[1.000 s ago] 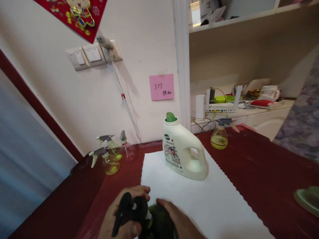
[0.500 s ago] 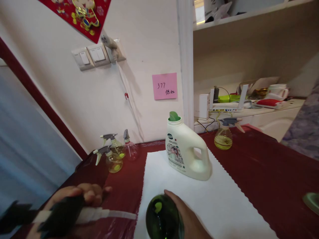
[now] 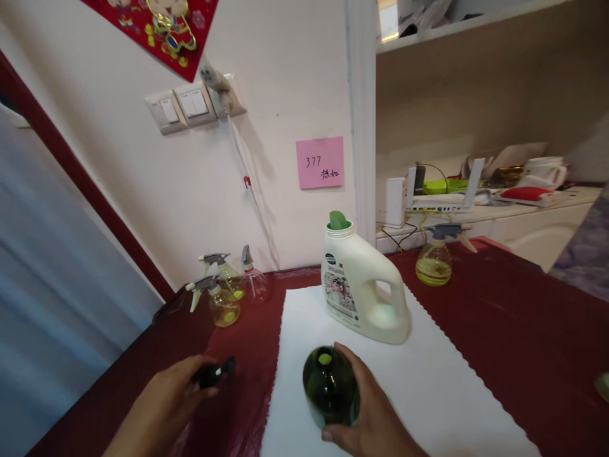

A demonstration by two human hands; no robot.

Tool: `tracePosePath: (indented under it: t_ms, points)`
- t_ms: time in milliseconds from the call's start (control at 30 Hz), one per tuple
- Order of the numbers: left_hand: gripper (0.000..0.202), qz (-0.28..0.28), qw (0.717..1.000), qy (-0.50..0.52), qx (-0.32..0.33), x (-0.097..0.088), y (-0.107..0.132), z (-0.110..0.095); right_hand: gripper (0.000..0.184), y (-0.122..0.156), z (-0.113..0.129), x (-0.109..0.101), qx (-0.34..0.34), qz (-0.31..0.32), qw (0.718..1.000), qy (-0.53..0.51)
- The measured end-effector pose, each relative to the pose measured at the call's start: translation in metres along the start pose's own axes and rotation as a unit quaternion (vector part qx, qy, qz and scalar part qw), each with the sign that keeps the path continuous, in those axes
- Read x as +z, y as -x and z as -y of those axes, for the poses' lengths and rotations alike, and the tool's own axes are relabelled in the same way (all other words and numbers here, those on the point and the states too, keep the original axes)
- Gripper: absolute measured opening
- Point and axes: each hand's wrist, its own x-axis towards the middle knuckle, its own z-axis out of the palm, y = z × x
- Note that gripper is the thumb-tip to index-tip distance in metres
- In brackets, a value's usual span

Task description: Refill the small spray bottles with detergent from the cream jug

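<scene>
Logged from my station: left hand point(image 3: 164, 398) curled on dark sprayer head point(image 3: 212, 374), I think; right hand point(image 3: 375, 412) cupping green glass bottle point(image 3: 330, 387), head not yet fitted.

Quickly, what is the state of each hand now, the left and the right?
Left hand: closed, holding a black spray head.
Right hand: closed around a dark green glass bottle, holding it.

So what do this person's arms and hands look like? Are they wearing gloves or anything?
The left hand and right hand are both bare, with no gloves, and no ring or watch that I can see. The left forearm shows no sleeve. Both arms run off the bottom of the view, so anything worn higher up is hidden.
</scene>
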Motion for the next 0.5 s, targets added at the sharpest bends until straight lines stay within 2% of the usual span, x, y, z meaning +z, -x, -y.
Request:
tracePosePath:
  t_ms: [100,200,300,367,500]
  points:
    - [0.020,0.001,0.998,-0.062,-0.018,0.015,-0.008,0.020,0.118,-0.002,-0.014,0.004,-0.013,-0.021,1.000,-0.010]
    - [0.020,0.004,0.995,-0.097,-0.020,0.029,-0.010,0.035,0.127,-0.005,-0.029,0.007,-0.059,-0.022,0.998,-0.008]
    - [0.024,0.015,0.993,-0.115,-0.020,0.038,-0.011,0.047,0.136,-0.005,-0.034,0.010,-0.117,-0.078,0.990,0.019]
    - [0.027,0.025,0.993,-0.114,-0.020,0.042,-0.013,0.054,0.122,-0.001,-0.030,0.010,-0.166,-0.135,0.976,0.026]
    - [0.032,0.045,0.992,-0.114,-0.016,0.046,-0.016,0.063,0.068,0.003,0.000,-0.005,-0.261,-0.229,0.938,0.019]
